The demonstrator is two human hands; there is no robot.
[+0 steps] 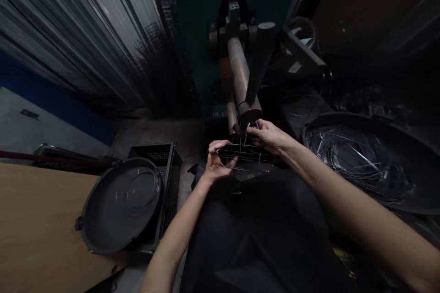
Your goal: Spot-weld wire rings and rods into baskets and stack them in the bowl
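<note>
My left hand (218, 161) is closed on the left end of a small wire rack (250, 161), its thumb and fingers curled around the thin rods. The rack sits just above my dark-clothed lap, in front of a machine that looks like a spot welder. Close to the tip of the machine's thick upper metal arm (240, 68), my right hand (266, 136) pinches a short bent metal wire (253, 124). This wire reaches down toward the rack; whether they touch is unclear. A thinner lower arm (231, 114) ends near my left fingertips.
At right, a wide dark basin (424, 178) holds a tangle of bent wire pieces (357, 160). A round black pan (117, 215) with a few wire parts rests on a plastic crate (170, 165) at left. Brown board (37, 229) lies lower left. The machine's green body (195, 46) stands ahead.
</note>
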